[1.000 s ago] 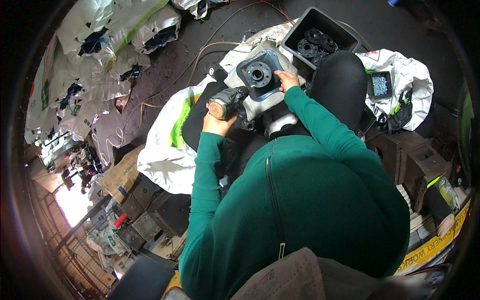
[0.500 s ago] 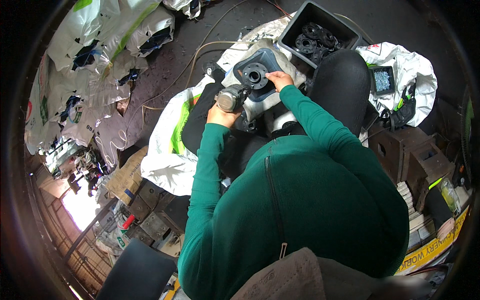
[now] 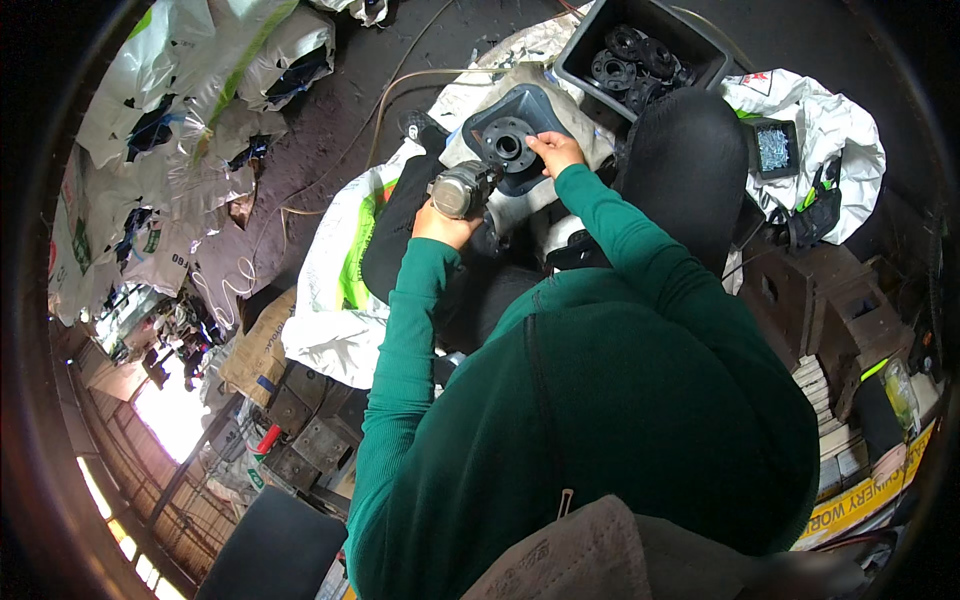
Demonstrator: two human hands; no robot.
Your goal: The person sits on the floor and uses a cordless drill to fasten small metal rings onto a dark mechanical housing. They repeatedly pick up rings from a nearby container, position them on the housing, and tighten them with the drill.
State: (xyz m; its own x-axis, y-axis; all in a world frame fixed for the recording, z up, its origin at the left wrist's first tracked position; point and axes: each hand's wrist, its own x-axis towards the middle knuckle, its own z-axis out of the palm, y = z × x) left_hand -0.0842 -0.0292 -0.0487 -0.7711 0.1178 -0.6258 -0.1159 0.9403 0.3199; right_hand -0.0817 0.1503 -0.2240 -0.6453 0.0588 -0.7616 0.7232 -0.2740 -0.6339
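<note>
My left hand point(image 3: 447, 226) is wrapped round the body of a power driver point(image 3: 462, 192), whose nose end points at a black round flange point(image 3: 508, 146). The flange has a raised centre hub and a ring of holes. My right hand point(image 3: 557, 155) pinches the flange's right edge. Beneath it lies a dark grey square tray point(image 3: 537, 100) with rounded corners, resting on a pale cloth-covered mound point(image 3: 585, 130) between my knees. Whether the driver's tip touches the flange cannot be made out.
A dark bin point(image 3: 715, 75) with several black flanges stands beyond my right knee. Farther right, a small box of screws point(image 3: 773, 148) sits on a white sack point(image 3: 850, 135). A hose point(image 3: 385, 105) crosses the floor. White bags point(image 3: 170, 130) pile up at left; metal blocks point(image 3: 810, 290) stand at right.
The flange has turned or tilted slightly under my right hand, whose fingers sit a little higher along its edge. The driver stays beside it. The whole view has shifted slightly.
</note>
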